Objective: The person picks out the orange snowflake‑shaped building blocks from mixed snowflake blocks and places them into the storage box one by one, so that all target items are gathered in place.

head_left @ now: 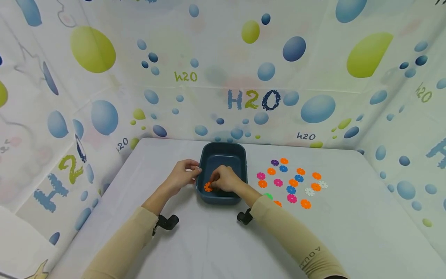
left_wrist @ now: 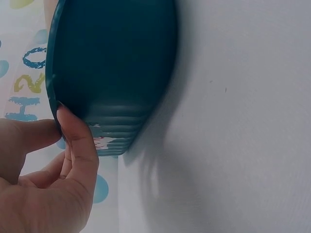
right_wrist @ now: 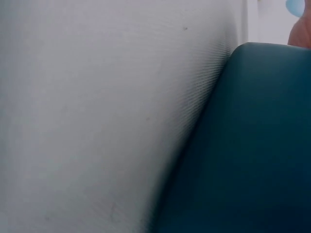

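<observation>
A dark blue-green plastic bin (head_left: pixel 223 200) stands on the white-covered table. My left hand (head_left: pixel 182 173) pinches its left rim; in the left wrist view, thumb and fingers of the left hand (left_wrist: pixel 63 174) grip the edge of the bin (left_wrist: pixel 116 53). My right hand (head_left: pixel 225 179) reaches down into the bin, its fingertips pinching an orange flower-shaped disc (head_left: pixel 208 187) near the front left corner. In the right wrist view the wall of the bin (right_wrist: pixel 252 145) fills the right side, hiding the right hand's fingers and the disc.
Several loose flower-shaped discs lie right of the bin, among them a pink disc (head_left: pixel 278 182), a blue disc (head_left: pixel 291 190), a white disc (head_left: pixel 309 192) and a purple disc (head_left: pixel 274 162). A green disc (head_left: pixel 268 196) lies beside the right sleeve. A patterned curtain (head_left: pixel 216 77) hangs behind the table.
</observation>
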`<state>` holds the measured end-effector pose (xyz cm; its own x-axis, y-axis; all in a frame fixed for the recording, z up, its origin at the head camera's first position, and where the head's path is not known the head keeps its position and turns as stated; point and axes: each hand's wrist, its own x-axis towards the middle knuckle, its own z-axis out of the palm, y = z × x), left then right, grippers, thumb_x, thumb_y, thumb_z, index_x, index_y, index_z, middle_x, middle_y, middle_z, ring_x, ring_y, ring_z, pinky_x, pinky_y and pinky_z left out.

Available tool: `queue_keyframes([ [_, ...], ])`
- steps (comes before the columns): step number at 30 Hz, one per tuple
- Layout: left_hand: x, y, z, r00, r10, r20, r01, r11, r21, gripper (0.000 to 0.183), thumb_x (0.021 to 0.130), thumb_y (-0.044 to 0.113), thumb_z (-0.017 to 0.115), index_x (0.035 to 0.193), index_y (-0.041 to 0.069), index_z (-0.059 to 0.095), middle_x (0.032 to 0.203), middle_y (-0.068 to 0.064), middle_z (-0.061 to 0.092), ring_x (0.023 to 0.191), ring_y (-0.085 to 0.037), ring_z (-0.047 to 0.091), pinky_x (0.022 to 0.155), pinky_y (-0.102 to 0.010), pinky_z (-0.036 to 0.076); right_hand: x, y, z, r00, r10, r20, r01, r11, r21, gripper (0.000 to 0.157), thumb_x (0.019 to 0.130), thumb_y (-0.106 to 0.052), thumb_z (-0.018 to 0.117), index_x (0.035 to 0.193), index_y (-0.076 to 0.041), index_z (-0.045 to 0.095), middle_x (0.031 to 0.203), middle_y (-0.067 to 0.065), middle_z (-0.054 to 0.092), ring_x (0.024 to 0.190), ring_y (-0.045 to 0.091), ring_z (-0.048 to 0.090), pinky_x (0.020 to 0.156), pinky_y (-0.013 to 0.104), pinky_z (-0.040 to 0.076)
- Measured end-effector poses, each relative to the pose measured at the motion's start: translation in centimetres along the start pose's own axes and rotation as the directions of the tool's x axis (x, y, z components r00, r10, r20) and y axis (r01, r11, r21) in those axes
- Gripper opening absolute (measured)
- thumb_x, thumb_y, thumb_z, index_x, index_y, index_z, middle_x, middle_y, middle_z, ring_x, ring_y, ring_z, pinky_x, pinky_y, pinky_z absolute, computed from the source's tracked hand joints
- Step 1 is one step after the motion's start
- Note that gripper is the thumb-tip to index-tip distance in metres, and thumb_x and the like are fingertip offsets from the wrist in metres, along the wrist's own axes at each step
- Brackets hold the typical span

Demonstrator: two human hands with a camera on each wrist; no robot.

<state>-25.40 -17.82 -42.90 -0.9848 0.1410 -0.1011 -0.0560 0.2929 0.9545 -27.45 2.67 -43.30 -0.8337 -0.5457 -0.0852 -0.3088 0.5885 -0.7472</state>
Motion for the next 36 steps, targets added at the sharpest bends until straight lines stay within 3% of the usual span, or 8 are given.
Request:
queue_keyframes([
  [14, -0.07, 0.23, 0.06, 1.0, -0.002, -0.006, 0.002, 1.0, 0.007, 0.035, 0.102, 0.007, 0.06, 0.133, -0.009, 0.055, 0.106, -0.015, 0.055, 0.082, -0.02, 0.06, 0.067, -0.026, 0.059, 0.29, 0.09, 0.04, 1.0, -0.018, -0.003, 0.018, 0.995, -0.095, 0.004, 0.091, -0.005, 0.075, 0.091, -0.004, 0.078, 0.083, 0.003, 0.075, 0.072, 0.012, 0.063, 0.067, 0.024, 0.054],
  [36, -0.26, 0.27, 0.1, 1.0, 0.002, -0.008, -0.002, 1.0, 0.015, 0.035, 0.102, 0.008, 0.06, 0.132, -0.009, 0.054, 0.105, -0.014, 0.056, 0.081, -0.02, 0.061, 0.068, -0.026, 0.059, 0.56, 0.17, 0.07, 1.0, -0.007, 0.029, 0.01, 0.993, -0.12, 0.003, 0.09, -0.007, 0.077, 0.088, -0.005, 0.077, 0.081, 0.002, 0.072, 0.073, 0.014, 0.063, 0.067, 0.025, 0.055],
])
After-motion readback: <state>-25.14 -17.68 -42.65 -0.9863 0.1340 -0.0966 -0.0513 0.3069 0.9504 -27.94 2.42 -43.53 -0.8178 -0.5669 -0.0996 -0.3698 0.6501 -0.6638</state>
